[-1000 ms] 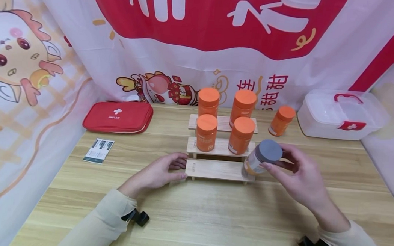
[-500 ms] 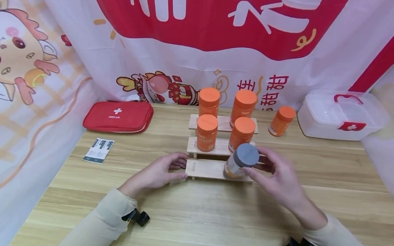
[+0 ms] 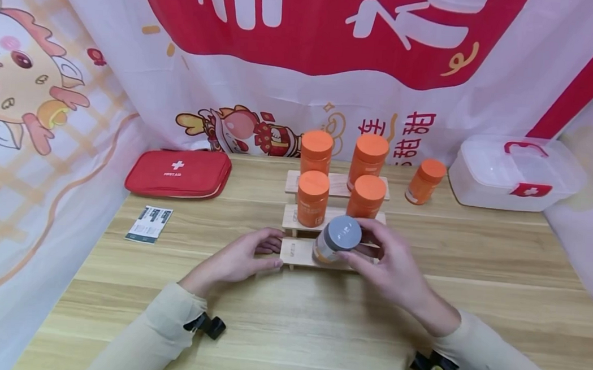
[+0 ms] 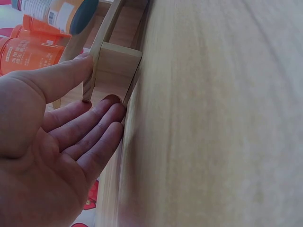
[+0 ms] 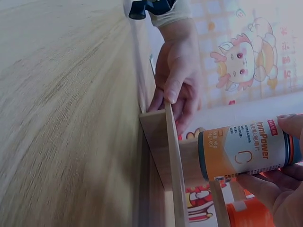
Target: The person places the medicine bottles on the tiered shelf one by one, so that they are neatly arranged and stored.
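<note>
My right hand [image 3: 390,267] grips a pill bottle [image 5: 246,149] with a grey lid and an "ImmPower" label, between thumb and fingers. It hangs over the lowest tier of a three-tier wooden display rack [image 3: 296,253]; a gap shows under its base in the right wrist view. At the rack's left end, my left hand [image 3: 243,255] holds the lowest board, thumb at its edge and fingertips around the end and leg [image 4: 116,66]. Orange bottles stand on the upper tiers, two on the middle one, including one at the left [image 3: 312,200], and two on the top [image 3: 368,161].
A smaller orange bottle [image 3: 425,182] stands right of the rack. Farther right is a clear white first-aid box [image 3: 511,175]. A red first-aid pouch [image 3: 177,175] and a printed card [image 3: 148,224] lie on the left of the wooden table [image 3: 288,326], before a printed cloth backdrop [image 3: 282,85].
My right hand has carried the grey-lidded bottle leftward, from the right end of the lowest tier to over its middle. My left hand has stayed at the rack's left end.
</note>
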`<state>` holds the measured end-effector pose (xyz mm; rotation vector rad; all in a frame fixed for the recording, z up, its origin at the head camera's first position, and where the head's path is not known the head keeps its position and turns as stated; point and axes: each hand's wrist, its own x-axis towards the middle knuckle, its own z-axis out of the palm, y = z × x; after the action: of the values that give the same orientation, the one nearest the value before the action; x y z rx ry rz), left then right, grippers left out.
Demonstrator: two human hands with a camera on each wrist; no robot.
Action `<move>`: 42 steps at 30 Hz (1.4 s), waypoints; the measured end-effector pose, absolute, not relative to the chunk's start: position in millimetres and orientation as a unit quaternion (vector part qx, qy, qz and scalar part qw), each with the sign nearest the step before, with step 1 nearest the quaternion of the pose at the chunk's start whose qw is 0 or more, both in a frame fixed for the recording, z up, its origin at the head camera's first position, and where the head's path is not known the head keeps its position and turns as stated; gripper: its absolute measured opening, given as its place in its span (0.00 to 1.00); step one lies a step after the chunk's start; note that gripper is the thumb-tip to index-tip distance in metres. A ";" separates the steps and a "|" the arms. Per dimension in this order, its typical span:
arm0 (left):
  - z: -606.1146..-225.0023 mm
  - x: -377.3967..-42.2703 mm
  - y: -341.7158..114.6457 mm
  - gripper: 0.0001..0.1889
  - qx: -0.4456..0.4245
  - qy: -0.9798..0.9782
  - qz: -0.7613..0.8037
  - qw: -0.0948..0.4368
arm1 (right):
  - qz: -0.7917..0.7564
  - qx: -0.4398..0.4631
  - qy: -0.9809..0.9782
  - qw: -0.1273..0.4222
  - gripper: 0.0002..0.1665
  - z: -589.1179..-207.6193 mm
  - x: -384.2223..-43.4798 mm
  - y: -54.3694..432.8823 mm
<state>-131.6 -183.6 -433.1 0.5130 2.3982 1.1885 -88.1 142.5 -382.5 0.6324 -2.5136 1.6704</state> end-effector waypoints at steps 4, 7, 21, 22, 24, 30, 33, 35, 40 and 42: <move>-432.5 -132.4 -183.1 0.32 0.185 0.860 0.428 0.208 | 0.547 0.206 -0.811 0.023 0.34 -383.2 -91.5 134.9; -432.1 -132.8 -182.8 0.32 0.185 0.859 0.429 0.210 | 0.552 0.203 -0.809 0.017 0.34 -383.4 -93.9 128.9; -432.1 -133.9 -181.4 0.32 0.186 0.862 0.423 0.209 | 0.544 0.216 -0.810 0.044 0.31 -392.6 -104.3 109.8; -432.1 -134.0 -181.3 0.32 0.186 0.863 0.421 0.209 | 0.540 0.216 -0.812 0.047 0.31 -392.9 -104.6 108.8; -431.9 -134.1 -181.3 0.32 0.185 0.863 0.421 0.209 | 0.530 0.221 -0.817 0.056 0.30 -393.2 -105.4 106.6; -431.3 -133.7 -182.3 0.32 0.186 0.861 0.424 0.211 | 0.482 0.231 -0.841 0.089 0.32 -390.6 -104.5 99.8; -431.7 -133.3 -183.2 0.32 0.188 0.861 0.423 0.210 | 0.476 0.232 -0.843 0.091 0.32 -390.8 -104.5 96.2; -432.2 -133.0 -183.6 0.32 0.190 0.861 0.423 0.208 | 0.481 0.232 -0.841 0.085 0.32 -391.0 -104.4 93.9; -432.7 -132.0 -184.2 0.32 0.197 0.861 0.424 0.202 | 0.479 0.231 -0.842 0.088 0.31 -392.4 -104.9 90.3; -432.8 -131.8 -184.4 0.32 0.198 0.860 0.425 0.201 | 0.474 0.231 -0.844 0.096 0.30 -393.9 -105.6 90.0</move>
<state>-131.8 -184.4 -432.8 0.5527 2.4032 1.1872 -105.6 90.0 -393.9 0.6849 -2.5021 1.4040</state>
